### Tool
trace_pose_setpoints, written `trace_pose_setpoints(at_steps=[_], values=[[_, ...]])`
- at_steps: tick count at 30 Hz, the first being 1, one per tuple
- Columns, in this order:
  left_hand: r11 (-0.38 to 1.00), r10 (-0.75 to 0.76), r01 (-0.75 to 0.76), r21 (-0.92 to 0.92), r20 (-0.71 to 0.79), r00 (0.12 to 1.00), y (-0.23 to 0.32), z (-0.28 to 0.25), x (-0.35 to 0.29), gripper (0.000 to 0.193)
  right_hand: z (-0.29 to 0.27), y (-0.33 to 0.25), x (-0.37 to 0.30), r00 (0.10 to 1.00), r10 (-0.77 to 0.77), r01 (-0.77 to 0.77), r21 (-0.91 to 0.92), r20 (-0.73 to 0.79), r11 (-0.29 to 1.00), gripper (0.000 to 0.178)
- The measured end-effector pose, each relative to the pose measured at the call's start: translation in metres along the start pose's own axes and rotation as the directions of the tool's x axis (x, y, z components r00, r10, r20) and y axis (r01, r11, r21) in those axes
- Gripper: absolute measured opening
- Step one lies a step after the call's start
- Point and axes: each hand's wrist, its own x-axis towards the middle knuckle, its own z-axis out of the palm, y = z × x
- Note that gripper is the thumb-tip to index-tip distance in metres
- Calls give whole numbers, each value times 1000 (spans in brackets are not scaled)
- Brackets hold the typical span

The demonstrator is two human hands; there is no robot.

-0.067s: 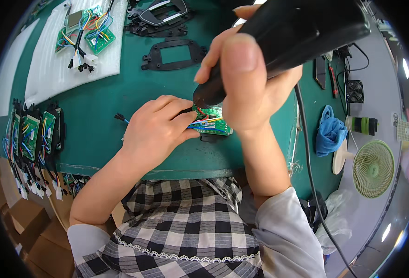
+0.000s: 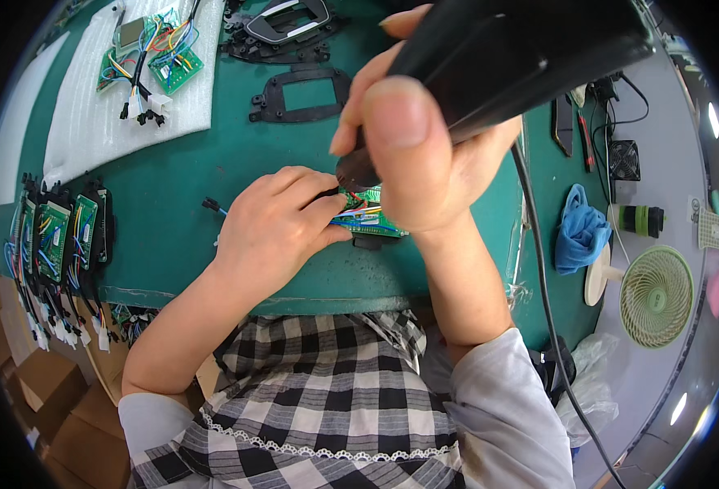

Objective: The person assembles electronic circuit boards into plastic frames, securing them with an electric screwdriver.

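Observation:
My right hand (image 2: 424, 155) is wrapped round a large black corded gun-shaped tool (image 2: 530, 61); its exact kind is not clear. The tapered front end points down at a green circuit board (image 2: 380, 230), whose left part is hidden by my fingers. Red, blue, yellow and white wires cross the board. With fingers bent together, my left hand (image 2: 274, 224) grips the left side of the board and its black wiring. Left of that hand, a black connector (image 2: 210, 204) sticks out on a lead. Whether the tool's tip touches the board is hidden.
Black plastic frames (image 2: 302, 94) lie at the far side of the green table (image 2: 164, 269). Wired boards rest on white foam (image 2: 74, 138) at left; more boards (image 2: 52, 236) line the left edge. The tool's cord (image 2: 547, 301), a blue cloth (image 2: 581, 232) and a fan (image 2: 657, 297) are at right.
My right hand and the black tool have shifted slightly left, and the tool's front end has moved a little left over the board. My left hand stays nearly still.

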Motion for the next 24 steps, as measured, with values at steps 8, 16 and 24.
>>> trace_pose_setpoints(at_steps=[8,16,24], values=[[993,-60,61,-97,14,998,-1,4,6,33,-32,10,7,989,-132,128,-58,-67,990,61],[999,-32,33,-24,47,998,2,0,9,31,-95,6,41,901,-329,247,-287,-284,925,66],[996,-75,76,-39,16,997,0,7,14,25,-62,2,38,828,-247,127,-262,-502,957,60]])
